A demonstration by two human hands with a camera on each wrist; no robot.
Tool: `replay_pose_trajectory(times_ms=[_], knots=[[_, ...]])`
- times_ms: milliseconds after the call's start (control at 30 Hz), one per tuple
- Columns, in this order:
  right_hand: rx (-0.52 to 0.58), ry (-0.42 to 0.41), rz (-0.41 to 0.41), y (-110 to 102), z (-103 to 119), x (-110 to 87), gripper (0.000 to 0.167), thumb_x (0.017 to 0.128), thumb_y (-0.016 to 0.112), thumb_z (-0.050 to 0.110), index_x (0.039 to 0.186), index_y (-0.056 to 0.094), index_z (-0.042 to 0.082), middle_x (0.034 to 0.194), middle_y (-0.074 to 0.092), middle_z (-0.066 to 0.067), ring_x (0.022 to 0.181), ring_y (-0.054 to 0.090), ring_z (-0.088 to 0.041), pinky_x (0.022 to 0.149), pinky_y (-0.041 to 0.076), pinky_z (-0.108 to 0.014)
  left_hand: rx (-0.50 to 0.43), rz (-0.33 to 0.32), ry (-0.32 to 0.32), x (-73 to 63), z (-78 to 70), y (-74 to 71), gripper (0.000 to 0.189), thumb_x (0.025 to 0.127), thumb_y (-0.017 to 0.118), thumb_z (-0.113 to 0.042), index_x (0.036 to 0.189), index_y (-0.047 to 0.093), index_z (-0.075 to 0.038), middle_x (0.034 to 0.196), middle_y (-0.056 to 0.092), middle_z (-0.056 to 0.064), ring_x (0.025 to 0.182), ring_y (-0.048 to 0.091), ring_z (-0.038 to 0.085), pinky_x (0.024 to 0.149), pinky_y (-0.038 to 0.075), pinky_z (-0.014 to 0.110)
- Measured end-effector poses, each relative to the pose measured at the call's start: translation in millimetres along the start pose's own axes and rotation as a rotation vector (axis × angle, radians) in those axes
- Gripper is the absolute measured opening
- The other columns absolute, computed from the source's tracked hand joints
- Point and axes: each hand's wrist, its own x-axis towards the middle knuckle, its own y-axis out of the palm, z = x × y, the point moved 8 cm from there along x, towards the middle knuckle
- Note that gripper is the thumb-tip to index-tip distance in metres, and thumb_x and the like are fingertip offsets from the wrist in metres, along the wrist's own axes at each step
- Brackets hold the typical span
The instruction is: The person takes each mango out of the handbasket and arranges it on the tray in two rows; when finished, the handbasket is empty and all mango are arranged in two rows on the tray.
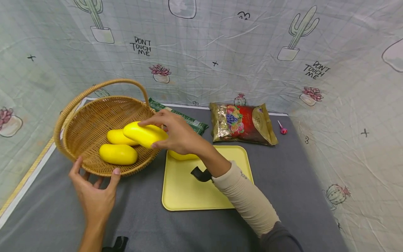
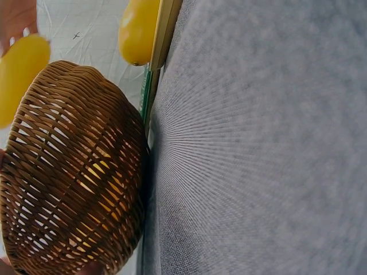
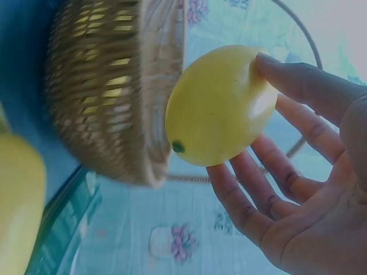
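My right hand (image 1: 179, 131) holds a yellow mango (image 1: 143, 134) between thumb and fingers, above the right part of a wicker basket (image 1: 85, 120). In the right wrist view, that mango (image 3: 221, 109) shows a small green stem end. Two more mangoes (image 1: 118, 154) lie inside the basket. My left hand (image 1: 96, 192) grips the basket's near side, thumb and fingers spread along the rim. Another mango (image 1: 182, 155) rests on a yellow tray (image 1: 185, 189), partly hidden by my right hand. The left wrist view shows the basket's woven outside (image 2: 74, 172), with yellow glimpsed through gaps.
Behind the tray lies a red and gold candy bag (image 1: 244, 124), with a pink lollipop (image 1: 283, 130) to its right. A green packet (image 1: 196, 125) is partly hidden behind the basket and my right hand. The basket's tall handle (image 1: 107, 82) arches over its far side.
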Motion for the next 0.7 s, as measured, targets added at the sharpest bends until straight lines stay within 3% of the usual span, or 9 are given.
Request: replay_pose_trajectory(times_ms=[300,467,700], knots=[[0.039,0.054,-0.102,-18.3,-33.1,-33.4,0.061,0.087,0.089,0.015,0.144,0.069,0.025,0.131,0.062,-0.001,0.120,0.058,-0.018,0.100,0.057,-0.040,-0.012,-0.004,-0.008,-0.2,1.5,-0.5,0.100,0.087,0.085,-0.011,0.165,0.024,-0.031,0.171,0.024,-0.008,0.148,0.036,0.025,0.107,0.049,0.034],[0.051,0.079,-0.116,-23.4,-52.8,-51.3,0.062,0.086,0.090,0.011,0.143,0.069,0.024,0.129,0.062,-0.001,0.119,0.058,-0.019,0.101,0.058,-0.046,-0.018,-0.001,-0.007,0.5,1.2,-0.2,0.100,0.087,0.085,-0.011,0.165,0.025,-0.030,0.171,0.024,-0.007,0.148,0.037,0.025,0.106,0.049,0.034],[0.012,0.115,-0.122,-33.8,-72.4,-72.8,0.060,0.086,0.089,0.008,0.142,0.071,0.022,0.131,0.063,-0.004,0.122,0.059,-0.023,0.099,0.058,-0.043,-0.024,0.004,-0.004,1.1,1.6,0.8,0.100,0.087,0.085,-0.010,0.165,0.025,-0.030,0.171,0.023,-0.006,0.148,0.036,0.025,0.105,0.049,0.033]])
